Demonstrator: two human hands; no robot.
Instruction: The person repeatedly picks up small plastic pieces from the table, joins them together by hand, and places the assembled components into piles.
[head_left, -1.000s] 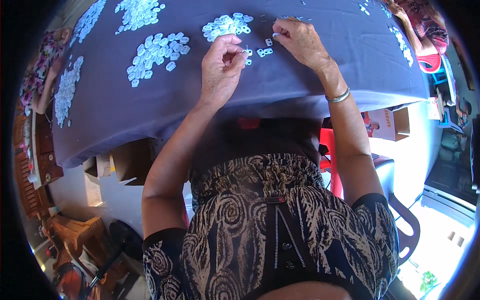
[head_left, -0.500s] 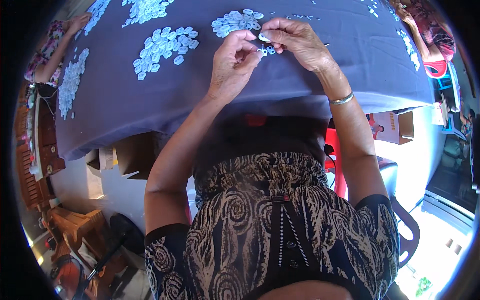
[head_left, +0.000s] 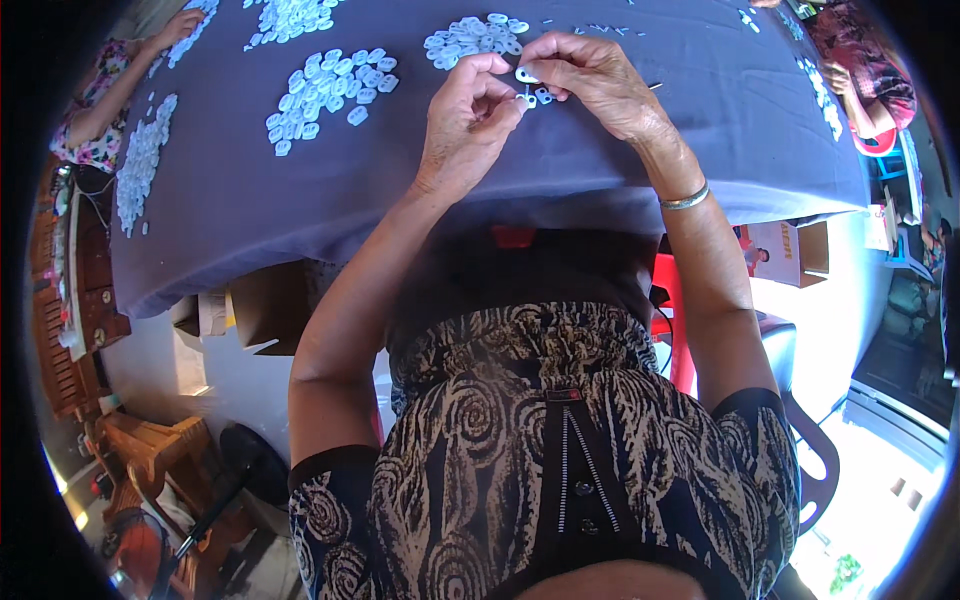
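Note:
My left hand [head_left: 470,118] pinches a small white plastic piece [head_left: 528,101] between thumb and fingertips. Just above it, my right hand [head_left: 597,85] grips a white oval plastic piece [head_left: 524,75] by its edge. A thin pin-like bit seems to stand between the two pieces, too small to make out well. Beside the left fingertips, a small white part with a dark middle [head_left: 544,96] shows against the cloth. Right behind my hands lies a pile of white oval pieces [head_left: 470,40].
More white oval pieces [head_left: 325,95] lie spread on the dark tablecloth [head_left: 230,200], with another heap [head_left: 290,22] farther back. Tiny pins [head_left: 600,29] are scattered beyond my right hand. Co-workers sit at the left [head_left: 100,105] and right [head_left: 868,80], near piles of small white parts.
My two hands stay nearly in place, with the held pieces shifted very slightly. At the right, the co-worker's arm has drawn back from the far side of the table.

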